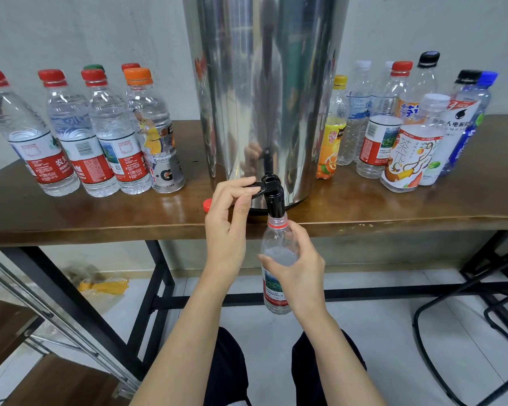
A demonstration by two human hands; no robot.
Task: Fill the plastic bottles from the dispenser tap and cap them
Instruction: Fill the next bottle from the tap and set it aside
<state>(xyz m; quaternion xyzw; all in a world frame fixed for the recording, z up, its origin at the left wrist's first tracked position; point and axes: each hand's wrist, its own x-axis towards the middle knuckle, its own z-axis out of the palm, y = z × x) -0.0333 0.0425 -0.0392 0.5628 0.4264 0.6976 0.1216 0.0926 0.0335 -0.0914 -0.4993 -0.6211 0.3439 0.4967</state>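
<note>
Pale wall stands behind a brown wooden table [71, 212] on a black metal frame, and a tall shiny steel dispenser [264, 83] sits in the middle of it near the front edge. On the table to the left of the dispenser is a cluster of capped bottles [106, 136] full of water, most with red caps and one with an orange cap. To its right stands a second cluster of mixed bottles [405, 136] with red, yellow, white, black and blue caps. A loose red cap [207, 205] lies on the table just left of the tap, partly hidden by the left hand.

The person's left hand [229, 224] pinches the black lever [255, 186] of the tap [273, 197] between thumb and forefinger, the other fingers curled. The right hand [299, 271] wraps fingers and thumb round the upper body of an uncapped clear bottle [276, 238], held upright below the table edge with its neck up against the black spout. Water inside reaches about the level of the thumb.

On the tiled floor under the table lies a yellow bag [103, 287].
</note>
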